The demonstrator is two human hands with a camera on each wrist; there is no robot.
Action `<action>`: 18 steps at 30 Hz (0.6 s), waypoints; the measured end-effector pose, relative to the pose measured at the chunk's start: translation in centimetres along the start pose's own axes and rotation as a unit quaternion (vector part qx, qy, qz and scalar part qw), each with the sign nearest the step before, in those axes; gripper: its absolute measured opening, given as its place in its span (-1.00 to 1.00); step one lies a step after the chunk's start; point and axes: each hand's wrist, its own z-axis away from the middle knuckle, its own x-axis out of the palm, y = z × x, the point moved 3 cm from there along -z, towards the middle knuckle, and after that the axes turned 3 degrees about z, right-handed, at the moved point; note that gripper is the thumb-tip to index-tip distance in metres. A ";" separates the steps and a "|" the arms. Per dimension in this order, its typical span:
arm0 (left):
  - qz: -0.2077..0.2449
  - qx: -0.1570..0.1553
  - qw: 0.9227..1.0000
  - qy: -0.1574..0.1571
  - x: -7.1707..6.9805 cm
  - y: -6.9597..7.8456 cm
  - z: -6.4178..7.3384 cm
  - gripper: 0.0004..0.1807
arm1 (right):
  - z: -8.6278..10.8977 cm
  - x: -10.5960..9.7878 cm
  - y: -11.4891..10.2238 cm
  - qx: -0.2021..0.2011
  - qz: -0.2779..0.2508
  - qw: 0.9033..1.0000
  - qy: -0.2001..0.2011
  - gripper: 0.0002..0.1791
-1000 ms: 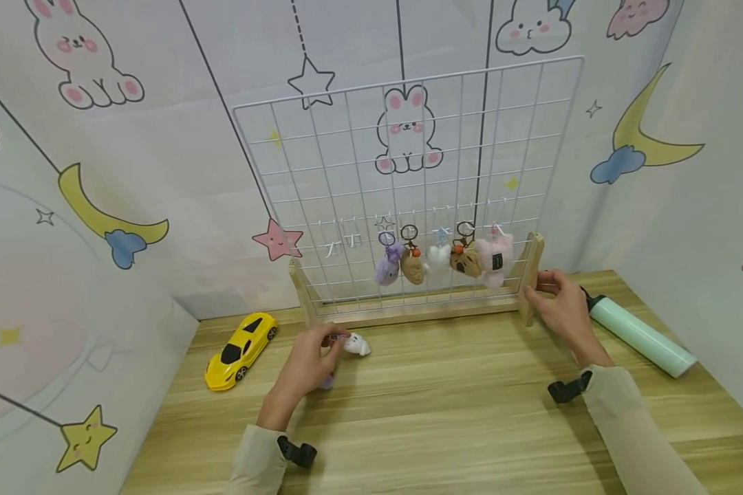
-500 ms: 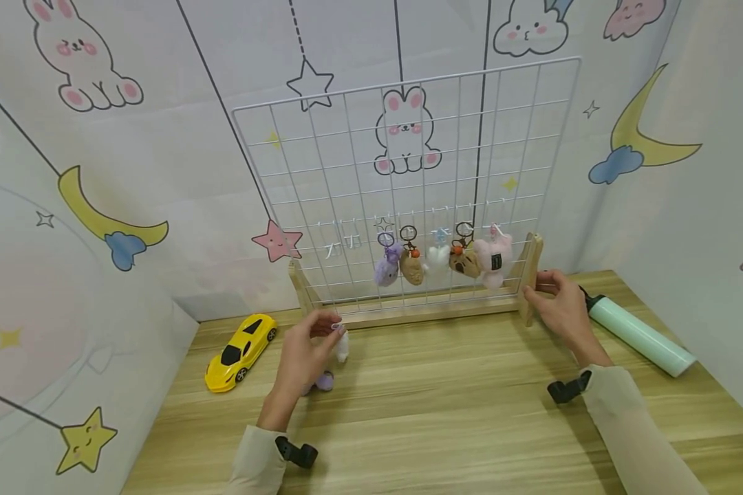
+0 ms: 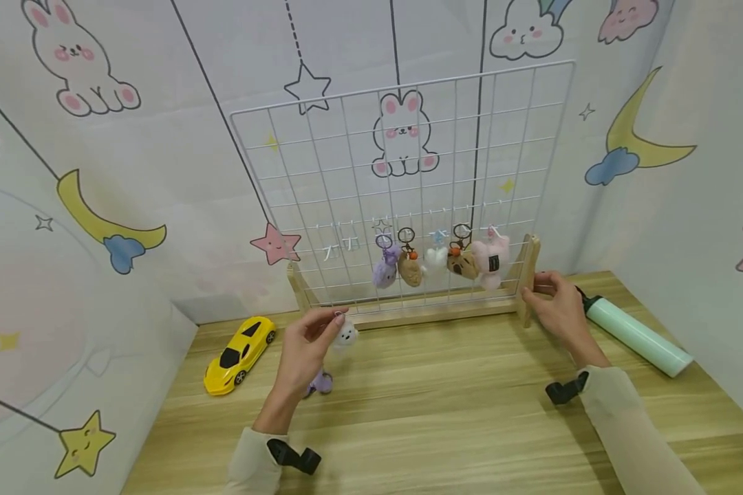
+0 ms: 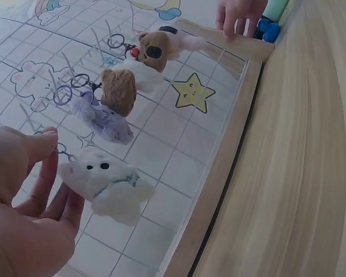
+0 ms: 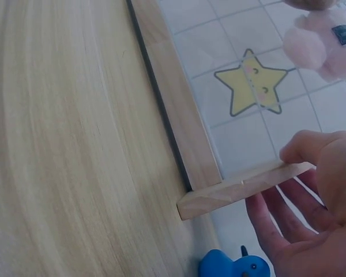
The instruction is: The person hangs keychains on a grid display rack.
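In the head view my left hand (image 3: 305, 349) pinches the metal ring of a white plush keychain (image 3: 347, 334), which hangs off the table in front of the rack's left end. The left wrist view shows its two dark eyes and the thumb and finger on the ring. My right hand (image 3: 557, 306) grips the wooden end post (image 3: 528, 280) of a white wire grid rack (image 3: 402, 87), thumb on one side, fingers on the other. Several plush keychains hang from its hooks: purple (image 3: 385, 269), brown, white and pink (image 3: 492, 262). Bare white hooks (image 3: 330, 251) stick out at the left.
A purple plush piece (image 3: 320, 383) lies on the table, partly behind my left hand. Further left stands a yellow toy car (image 3: 240, 355). A mint-green cylinder (image 3: 639, 337) lies right of my right hand; the right wrist view shows a blue toy (image 5: 233, 265) behind the post.
My left hand has lifted the white plush keychain off the table and towards the rack; it has turned and its face shows now. My right hand stays on the post.
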 end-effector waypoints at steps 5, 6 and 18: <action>0.084 -0.009 0.996 0.027 0.4 0.5 -0.3 -0.65 | 0.0 0.0 0.0 -0.002 -0.002 1.000 0.003 -0.45; 0.100 -0.010 0.994 0.035 0.5 0.6 -0.4 -0.64 | 0.0 0.1 0.0 -0.002 -0.002 1.000 0.004 -0.45; 0.332 0.005 0.930 0.158 3.6 2.3 -2.4 -0.84 | 0.3 0.2 -0.1 -0.007 0.000 1.000 0.012 -0.46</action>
